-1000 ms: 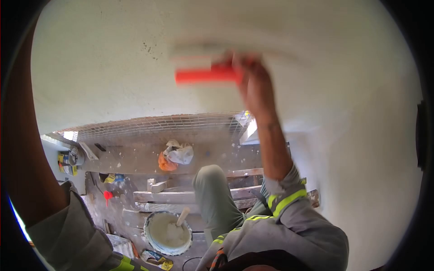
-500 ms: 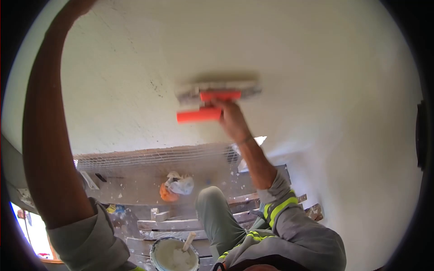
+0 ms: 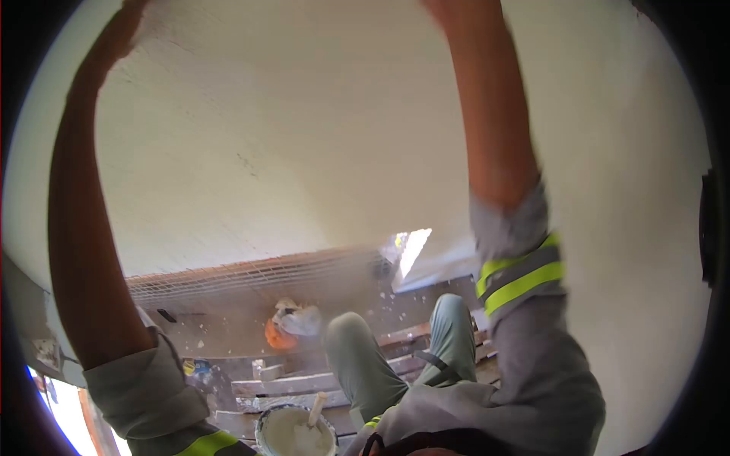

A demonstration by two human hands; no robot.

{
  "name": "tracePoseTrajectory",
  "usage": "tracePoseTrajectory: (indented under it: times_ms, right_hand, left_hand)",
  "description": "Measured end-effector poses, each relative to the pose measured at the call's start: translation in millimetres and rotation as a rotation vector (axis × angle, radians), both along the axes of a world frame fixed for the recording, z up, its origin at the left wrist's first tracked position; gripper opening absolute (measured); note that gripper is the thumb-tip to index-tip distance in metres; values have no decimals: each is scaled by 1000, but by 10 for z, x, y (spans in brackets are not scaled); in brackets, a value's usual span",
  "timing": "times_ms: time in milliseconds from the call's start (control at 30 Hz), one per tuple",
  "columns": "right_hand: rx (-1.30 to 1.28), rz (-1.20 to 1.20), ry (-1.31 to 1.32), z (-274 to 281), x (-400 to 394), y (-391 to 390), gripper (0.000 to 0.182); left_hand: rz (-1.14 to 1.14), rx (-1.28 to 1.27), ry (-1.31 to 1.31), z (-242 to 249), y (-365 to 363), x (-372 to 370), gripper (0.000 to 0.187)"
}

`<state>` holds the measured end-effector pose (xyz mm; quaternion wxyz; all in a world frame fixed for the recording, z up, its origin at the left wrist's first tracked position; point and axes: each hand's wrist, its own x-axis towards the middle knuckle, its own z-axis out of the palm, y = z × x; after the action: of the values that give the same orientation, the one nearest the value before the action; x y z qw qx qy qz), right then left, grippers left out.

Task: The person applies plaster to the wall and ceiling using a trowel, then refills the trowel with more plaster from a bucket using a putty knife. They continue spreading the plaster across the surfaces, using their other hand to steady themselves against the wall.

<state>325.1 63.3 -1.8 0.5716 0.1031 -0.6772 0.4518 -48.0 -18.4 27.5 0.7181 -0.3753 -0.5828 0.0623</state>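
Note:
A pale, smooth plastered wall (image 3: pixel 319 129) fills most of the view in front of me. My left hand (image 3: pixel 125 30) is raised at the top left, close to the wall; its fingers run past the edge of the picture, and whatever it may touch or hold is hidden. At the top edge, only the base of my right hand (image 3: pixel 450 7) shows, blurred, above a raised forearm. Its fingers and anything in them lie outside the picture. Below, a bucket (image 3: pixel 262 435) of white paste stands by my legs, with a pale-handled tool (image 3: pixel 317 409) standing in it.
Wooden planks (image 3: pixel 293 386) lie beneath my knees. Farther down, a white and orange plastic bag (image 3: pixel 298 321) rests on the splattered floor. Wire mesh (image 3: pixel 228 277) runs along the wall's lower edge. A bright opening (image 3: pixel 57 410) shows at the lower left.
My right arm has swung upward and right, taking the hand mostly out of view. The orange-handled plastering blade it held has left the picture. My left arm stays raised.

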Motion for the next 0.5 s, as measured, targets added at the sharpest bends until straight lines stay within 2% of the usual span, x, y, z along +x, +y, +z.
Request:
tracePoseTrajectory:
  times_ms: [67, 100, 167, 200, 267, 300, 333, 433, 500]
  right_hand:
    - [-221, -61, -95, -1314, 388, 6, 17]
    - [-347, -4, -175, -2125, 639, 16, 16]
    - [-746, -82, -208, -3410, 809, -198, 17]
    - [-951, 21, -304, -3969, 916, -165, 20]
    - [-1117, 155, -308, -4558, 937, -136, 26]
    - [-1145, 155, -298, -4791, 907, -65, 26]
    - [-1170, 157, -288, -4990, 864, 11, 27]
    - [-1162, 116, -293, -5271, 803, 263, 31]
    - [-1134, 112, -286, -5264, 792, 388, 31]
  left_hand:
    - [622, 136, 690, 1, -125, 121, 58]
    - [936, 219, 1045, 36, -142, 148, 53]
    - [646, 159, 870, 116, 75, -126, 54]
    - [498, 131, 782, 173, 184, -199, 55]
    - [688, -46, 732, 229, 166, -111, 60]
    - [788, -127, 708, 232, 123, -67, 62]
    - [900, -47, 805, 178, 82, -29, 69]
    - [792, 235, 871, 43, 147, -14, 73]
    - [232, 84, 324, -27, 222, -143, 77]
